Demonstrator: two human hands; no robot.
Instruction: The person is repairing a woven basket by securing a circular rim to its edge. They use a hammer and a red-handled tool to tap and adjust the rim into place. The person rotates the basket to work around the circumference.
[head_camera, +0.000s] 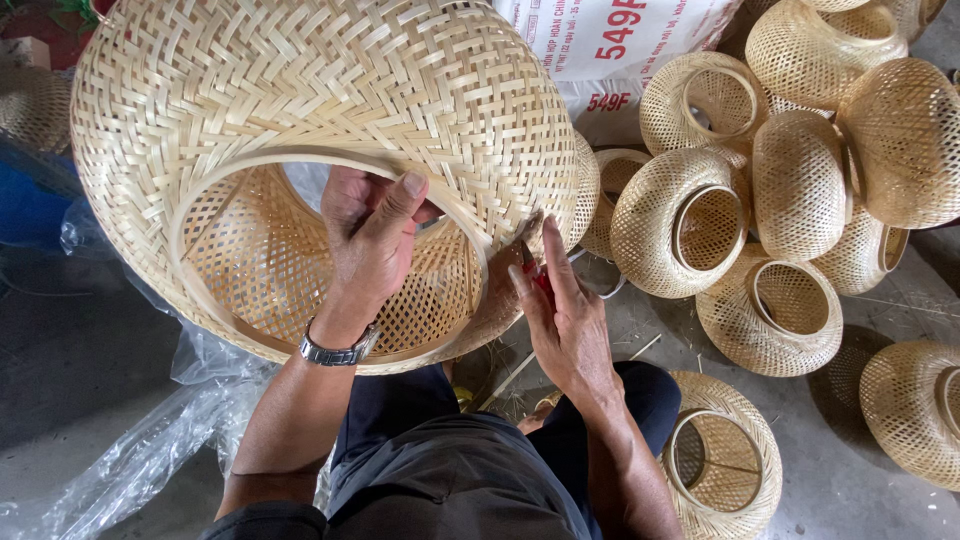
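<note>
A large round woven bamboo lampshade (300, 90) fills the upper left, its ringed opening facing me. My left hand (368, 235) reaches into that opening, thumb hooked over the rim (455, 215), fingers gripping from inside. A metal wristwatch (338, 350) sits on that wrist. My right hand (560, 310) is at the shade's right edge, closed on a small red-handled tool (541, 282) whose tip meets the weave near the rim. The tool's working end is mostly hidden by my fingers.
Several smaller woven bamboo shades (690, 215) lie heaped at the right, one (725, 455) by my right knee. A white printed sack (610, 40) stands behind. Clear plastic sheeting (130, 450) lies crumpled at the left on the concrete floor (850, 470).
</note>
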